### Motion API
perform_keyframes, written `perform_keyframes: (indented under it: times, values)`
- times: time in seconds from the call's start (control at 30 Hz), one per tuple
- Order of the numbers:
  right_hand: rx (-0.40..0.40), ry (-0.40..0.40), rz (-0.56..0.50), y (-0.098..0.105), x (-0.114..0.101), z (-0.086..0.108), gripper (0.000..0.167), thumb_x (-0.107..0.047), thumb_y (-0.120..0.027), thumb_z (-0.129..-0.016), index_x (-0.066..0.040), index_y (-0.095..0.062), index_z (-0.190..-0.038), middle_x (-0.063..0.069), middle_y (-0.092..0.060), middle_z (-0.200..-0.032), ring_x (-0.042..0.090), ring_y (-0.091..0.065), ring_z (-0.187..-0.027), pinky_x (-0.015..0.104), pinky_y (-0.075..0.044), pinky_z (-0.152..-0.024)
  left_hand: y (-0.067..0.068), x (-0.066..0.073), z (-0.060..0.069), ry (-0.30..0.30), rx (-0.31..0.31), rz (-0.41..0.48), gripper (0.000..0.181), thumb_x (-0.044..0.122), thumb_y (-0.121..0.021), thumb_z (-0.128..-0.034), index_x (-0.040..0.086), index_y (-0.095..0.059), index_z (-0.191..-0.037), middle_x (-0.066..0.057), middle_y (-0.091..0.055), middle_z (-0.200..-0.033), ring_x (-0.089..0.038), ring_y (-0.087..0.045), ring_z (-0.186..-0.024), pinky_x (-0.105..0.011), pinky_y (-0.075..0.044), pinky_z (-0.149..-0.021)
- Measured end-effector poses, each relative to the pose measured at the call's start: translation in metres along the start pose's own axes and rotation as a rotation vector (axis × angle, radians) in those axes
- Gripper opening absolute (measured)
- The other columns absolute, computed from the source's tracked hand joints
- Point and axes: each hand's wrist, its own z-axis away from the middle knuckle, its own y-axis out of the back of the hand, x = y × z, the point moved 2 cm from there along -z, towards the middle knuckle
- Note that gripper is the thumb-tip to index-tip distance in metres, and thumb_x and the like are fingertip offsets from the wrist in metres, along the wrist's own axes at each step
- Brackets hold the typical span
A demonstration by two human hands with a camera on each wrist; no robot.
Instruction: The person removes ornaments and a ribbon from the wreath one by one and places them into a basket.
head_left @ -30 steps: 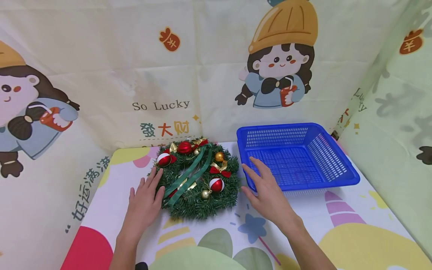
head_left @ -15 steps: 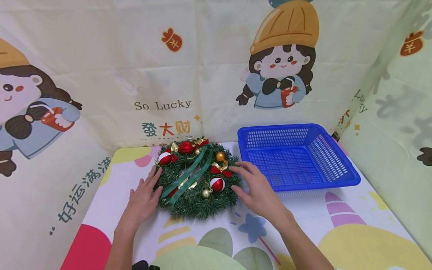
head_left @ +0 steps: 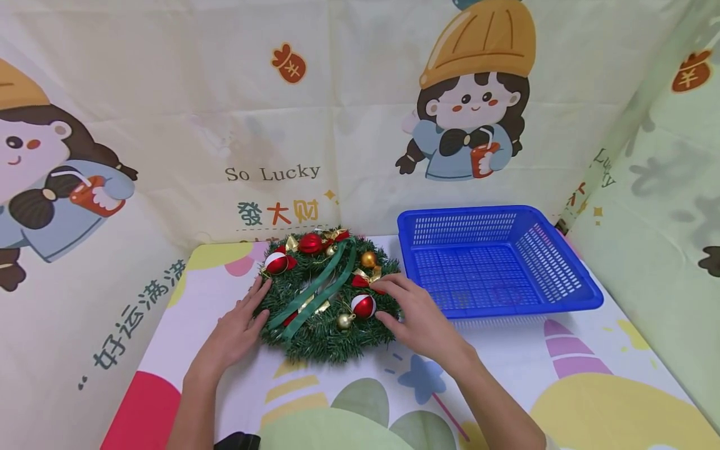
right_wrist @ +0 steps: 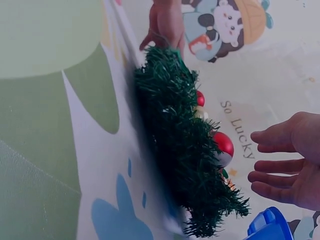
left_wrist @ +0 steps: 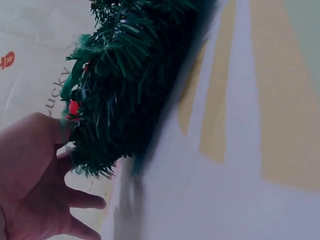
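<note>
A green Christmas wreath point(head_left: 323, 347) lies on the table, with a green ribbon point(head_left: 310, 295) across it. My left hand point(head_left: 236, 330) rests at its left edge, thumb and fingers spread; in the left wrist view, the thumb side touches the wreath's needles point(left_wrist: 120, 90). Over the right side reaches my right hand point(head_left: 422, 317), fingers slightly bent, beside a red-and-white ball point(head_left: 363, 305) and a red and gold bow point(head_left: 365, 277). The right wrist view shows those fingers point(right_wrist: 275, 177) apart from the wreath, holding nothing.
A blue plastic basket point(head_left: 464, 229) stands right of the wreath, close to the back wall. A patterned cloth point(head_left: 315, 431) covers the table. Printed fabric point(head_left: 360, 156) hangs behind and at both sides.
My right hand has moved left, from beside the basket to over the wreath's right side. The left hand stays at the left edge, and the wreath has hardly moved.
</note>
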Motion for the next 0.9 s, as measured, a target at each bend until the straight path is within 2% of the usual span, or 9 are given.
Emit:
perform_keyframes:
  times: [0.17,0.53,0.9]
  values:
    - [-0.015,0.017,-0.005,-0.005,0.000,-0.004,0.046,-0.014,-0.079,-0.093,-0.010,-0.066,-0.137,0.004,-0.064,-0.133,0.027,-0.066,-0.120,0.048,-0.057,-0.099,-0.002,-0.004,-0.002,-0.046,0.012,0.037,0.065,0.026,-0.049,-0.1112,0.022,-0.019,-0.169,-0.010,-0.012,-0.176,-0.051,-0.029,-0.153,-0.070,-0.030,-0.118]
    - [-0.049,-0.015,-0.022,-0.013,0.001,-0.007,0.049,-0.015,-0.081,-0.092,-0.014,-0.066,-0.139,0.004,-0.065,-0.134,0.028,-0.065,-0.123,0.050,-0.055,-0.101,-0.005,-0.008,-0.004,-0.054,0.000,0.052,0.064,0.028,-0.047,-0.1119,0.024,-0.018,-0.169,-0.009,-0.011,-0.176,-0.050,-0.026,-0.155,-0.069,-0.029,-0.119]
    - [-0.058,-0.023,-0.037,-0.018,0.003,-0.008,0.050,-0.014,-0.082,-0.091,-0.013,-0.066,-0.138,0.004,-0.065,-0.134,0.027,-0.066,-0.121,0.048,-0.056,-0.100,-0.004,-0.009,-0.004,-0.054,-0.016,0.056,0.065,0.031,-0.046,-0.1124,0.025,-0.015,-0.169,-0.009,-0.008,-0.177,-0.050,-0.025,-0.155,-0.070,-0.028,-0.119]
